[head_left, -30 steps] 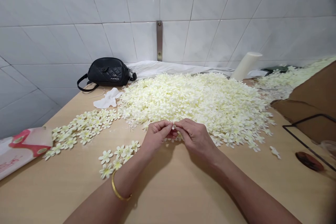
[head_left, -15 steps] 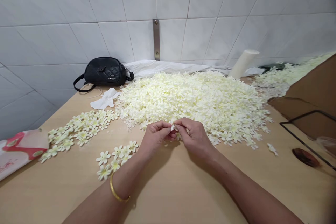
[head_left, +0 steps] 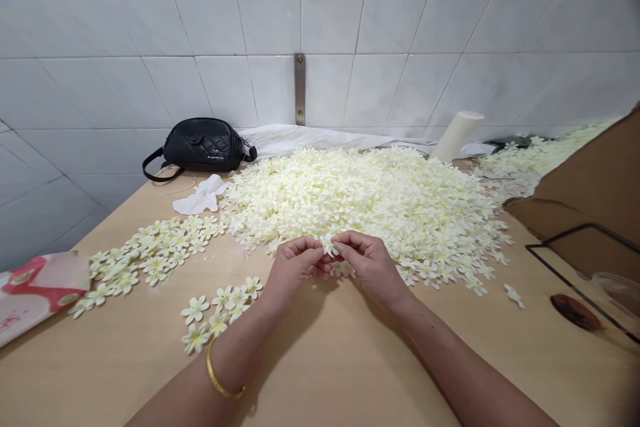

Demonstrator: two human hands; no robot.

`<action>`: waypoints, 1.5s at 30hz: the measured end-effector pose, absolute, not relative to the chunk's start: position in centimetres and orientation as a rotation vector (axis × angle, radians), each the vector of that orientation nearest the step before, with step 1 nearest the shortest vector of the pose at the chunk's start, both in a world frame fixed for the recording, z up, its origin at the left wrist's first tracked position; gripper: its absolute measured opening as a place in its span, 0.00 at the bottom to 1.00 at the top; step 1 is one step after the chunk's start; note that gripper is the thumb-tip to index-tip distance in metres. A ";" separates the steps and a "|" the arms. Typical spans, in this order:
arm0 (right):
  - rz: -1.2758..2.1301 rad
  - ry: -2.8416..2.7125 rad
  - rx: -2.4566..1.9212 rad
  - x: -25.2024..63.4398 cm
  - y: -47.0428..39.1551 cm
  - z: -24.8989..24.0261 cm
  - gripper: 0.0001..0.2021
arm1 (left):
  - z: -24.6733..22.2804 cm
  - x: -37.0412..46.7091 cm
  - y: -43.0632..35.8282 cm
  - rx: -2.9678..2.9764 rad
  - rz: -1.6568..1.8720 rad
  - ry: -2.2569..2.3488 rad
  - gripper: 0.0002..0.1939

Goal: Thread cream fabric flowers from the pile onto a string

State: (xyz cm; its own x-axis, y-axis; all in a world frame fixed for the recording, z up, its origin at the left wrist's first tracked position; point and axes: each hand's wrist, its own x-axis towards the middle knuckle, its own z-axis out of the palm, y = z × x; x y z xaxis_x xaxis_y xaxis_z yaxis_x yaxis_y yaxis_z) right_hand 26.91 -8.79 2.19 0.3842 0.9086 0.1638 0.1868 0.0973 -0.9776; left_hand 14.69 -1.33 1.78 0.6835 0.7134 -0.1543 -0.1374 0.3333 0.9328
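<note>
Between my two hands, just in front of the big heap, is one small white artificial flower (head_left: 329, 244) with its petals spread. My left hand (head_left: 299, 263) pinches it from the left with thumb and forefinger. From the other side, the thumb and forefinger of my right hand (head_left: 367, 263) are closed on the same flower. Behind them lies a large heap of pale yellow-white flowers (head_left: 350, 193). Several loose flowers (head_left: 218, 320) lie face up beside my left forearm, and a wider spread of flowers (head_left: 155, 250) is farther left.
A black bag (head_left: 203, 145) and a crumpled white tissue (head_left: 203, 195) are at the back left. A red-and-white packet (head_left: 43, 290) lies at the left edge. A white roll (head_left: 457, 137) leans behind the heap. At right are brown cardboard (head_left: 575, 200) and a black metal frame (head_left: 575, 265).
The flower between my fingers now shows its open petals, where it was mostly covered before. Both hands stay together in front of the heap. The camera view has tilted slightly upward.
</note>
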 end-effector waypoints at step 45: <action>0.306 -1.432 -1.558 26.6 -9.3 2.5 0.10 | 2.1 14.5 -1.3 1.092 0.603 0.559 0.12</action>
State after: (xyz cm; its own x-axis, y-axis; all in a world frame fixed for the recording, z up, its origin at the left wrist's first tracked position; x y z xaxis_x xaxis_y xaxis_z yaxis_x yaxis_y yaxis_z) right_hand 26.56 -9.25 2.47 0.2786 0.8710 0.4047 0.6296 0.1525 -0.7618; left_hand 14.49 -1.34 2.07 0.7117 0.6923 -0.1191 -0.1716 0.3357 0.9262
